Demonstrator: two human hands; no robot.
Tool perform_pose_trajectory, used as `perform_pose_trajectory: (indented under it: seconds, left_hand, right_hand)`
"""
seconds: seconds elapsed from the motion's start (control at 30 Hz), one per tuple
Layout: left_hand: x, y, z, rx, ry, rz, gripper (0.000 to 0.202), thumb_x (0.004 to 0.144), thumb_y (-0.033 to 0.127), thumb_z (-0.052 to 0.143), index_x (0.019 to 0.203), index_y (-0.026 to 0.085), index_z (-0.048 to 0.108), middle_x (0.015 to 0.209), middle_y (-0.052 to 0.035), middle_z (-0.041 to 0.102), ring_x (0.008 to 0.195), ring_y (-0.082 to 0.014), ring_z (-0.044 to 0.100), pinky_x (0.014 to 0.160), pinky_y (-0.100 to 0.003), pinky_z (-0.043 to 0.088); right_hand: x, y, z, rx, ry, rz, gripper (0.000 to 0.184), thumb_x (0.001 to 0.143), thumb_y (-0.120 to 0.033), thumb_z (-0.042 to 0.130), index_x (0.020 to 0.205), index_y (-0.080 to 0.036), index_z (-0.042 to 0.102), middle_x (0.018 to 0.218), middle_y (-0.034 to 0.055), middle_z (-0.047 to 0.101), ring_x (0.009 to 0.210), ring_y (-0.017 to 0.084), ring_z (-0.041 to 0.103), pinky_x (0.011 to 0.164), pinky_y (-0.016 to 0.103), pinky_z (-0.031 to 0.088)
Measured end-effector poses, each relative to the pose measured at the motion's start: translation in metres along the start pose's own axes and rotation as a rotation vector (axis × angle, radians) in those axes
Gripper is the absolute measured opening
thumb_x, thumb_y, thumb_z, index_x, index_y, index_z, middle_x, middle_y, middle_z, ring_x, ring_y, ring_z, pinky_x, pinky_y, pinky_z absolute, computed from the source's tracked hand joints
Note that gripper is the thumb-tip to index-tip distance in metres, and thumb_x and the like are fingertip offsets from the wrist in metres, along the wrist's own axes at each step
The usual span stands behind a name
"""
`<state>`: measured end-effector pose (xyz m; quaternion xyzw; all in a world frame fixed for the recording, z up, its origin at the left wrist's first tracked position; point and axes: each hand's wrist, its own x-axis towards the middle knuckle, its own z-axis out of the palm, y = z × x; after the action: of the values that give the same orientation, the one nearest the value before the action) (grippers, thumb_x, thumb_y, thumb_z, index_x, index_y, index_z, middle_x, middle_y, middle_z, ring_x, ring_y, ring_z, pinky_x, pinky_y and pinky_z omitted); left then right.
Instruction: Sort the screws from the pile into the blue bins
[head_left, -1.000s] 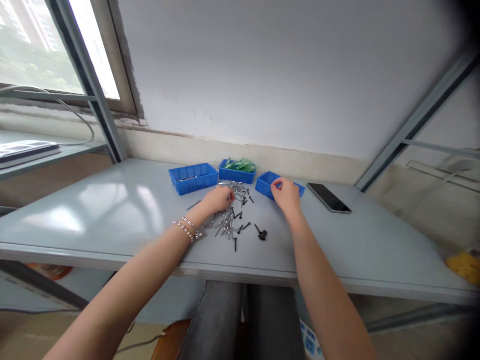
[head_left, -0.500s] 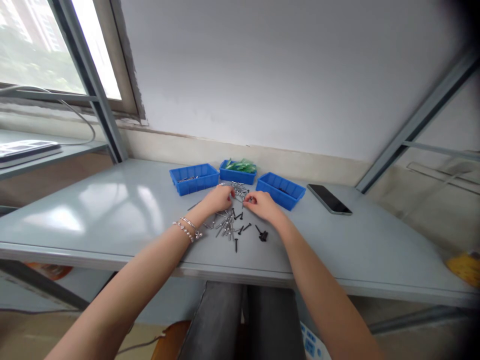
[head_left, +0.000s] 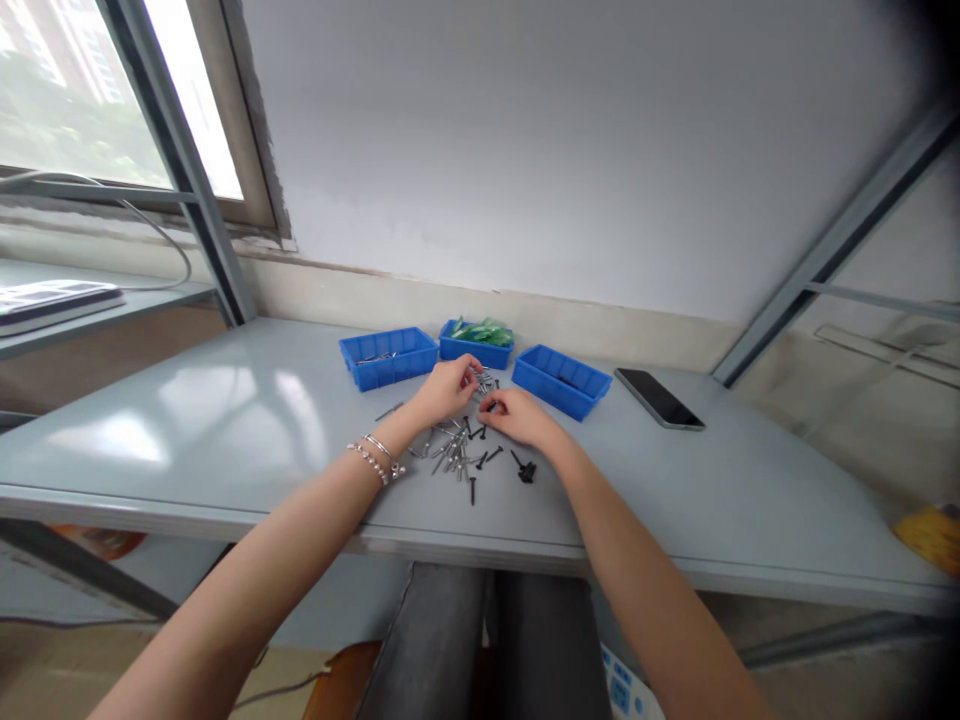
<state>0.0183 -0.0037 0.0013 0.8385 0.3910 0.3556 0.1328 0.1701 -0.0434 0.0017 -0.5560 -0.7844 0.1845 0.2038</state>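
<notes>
My left hand (head_left: 450, 386) is over the far heap of silver screws (head_left: 486, 380), its fingers curled together at the tips. Close beside it, my right hand (head_left: 516, 414) has thumb and fingers pinched. What either hand holds, if anything, is too small and hidden to name. Nearer the table's front edge lies a second heap of silver screws (head_left: 452, 452). Black screws are scattered along its right side, one black screw (head_left: 473, 490) standing apart in front. A small clump of black screws (head_left: 527, 470) lies below my right wrist.
Behind the hands stand a left blue bin (head_left: 375, 374) with a few silver pieces, a middle blue bin (head_left: 476, 354) with green packets, and a right blue bin (head_left: 559, 392) with dark pieces. A phone (head_left: 660, 399) lies to the right on the grey table (head_left: 225, 440).
My left hand has moved slightly right and away from me over the far heap. My right hand has shifted a little left and toward me. The bins and phone stay put.
</notes>
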Motion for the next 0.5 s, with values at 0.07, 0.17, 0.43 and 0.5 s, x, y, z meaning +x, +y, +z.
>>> perform_pose_trajectory:
  seconds: [0.07, 0.17, 0.43, 0.5]
  left_hand:
    - [0.0007, 0.0005, 0.0008, -0.059, 0.062, 0.013, 0.02, 0.069, 0.009, 0.05, 0.088, 0.015, 0.052, 0.071, -0.0002, 0.06, 0.063, -0.0103, 0.053, 0.064, -0.024, 0.041]
    - [0.0018, 0.0016, 0.0016, -0.142, 0.115, 0.0, 0.017, 0.07, 0.01, 0.05, 0.087, 0.015, 0.052, 0.072, -0.0006, 0.059, 0.063, -0.0094, 0.052, 0.063, -0.023, 0.042]
    - [0.0044, 0.0041, 0.0034, -0.336, 0.154, -0.057, 0.011, 0.071, 0.013, 0.051, 0.082, 0.013, 0.053, 0.072, -0.0018, 0.056, 0.058, -0.0074, 0.047, 0.057, -0.022, 0.041]
    - [0.0049, 0.004, 0.0037, -0.381, 0.148, -0.06, 0.01, 0.071, 0.014, 0.052, 0.081, 0.013, 0.053, 0.071, -0.0014, 0.055, 0.057, -0.0071, 0.047, 0.056, -0.021, 0.041]
  right_hand:
    - [0.0007, 0.0004, 0.0012, 0.025, -0.007, -0.001, 0.021, 0.072, -0.029, 0.058, 0.086, -0.014, 0.063, 0.06, 0.0013, 0.053, 0.055, 0.011, 0.045, 0.051, 0.022, 0.031]
    - [0.0022, 0.0016, 0.0031, 0.058, -0.012, -0.031, 0.021, 0.072, -0.031, 0.058, 0.084, -0.015, 0.063, 0.058, -0.0004, 0.05, 0.054, 0.01, 0.043, 0.05, 0.022, 0.029]
    - [0.0035, 0.0014, 0.0037, 0.105, 0.025, -0.073, 0.01, 0.074, -0.021, 0.053, 0.077, -0.014, 0.061, 0.053, -0.0031, 0.045, 0.049, 0.008, 0.038, 0.048, 0.021, 0.026]
    - [0.0032, 0.0004, 0.0038, 0.145, 0.03, -0.067, 0.012, 0.073, -0.023, 0.055, 0.08, -0.015, 0.06, 0.053, -0.0039, 0.044, 0.049, 0.008, 0.038, 0.047, 0.021, 0.026]
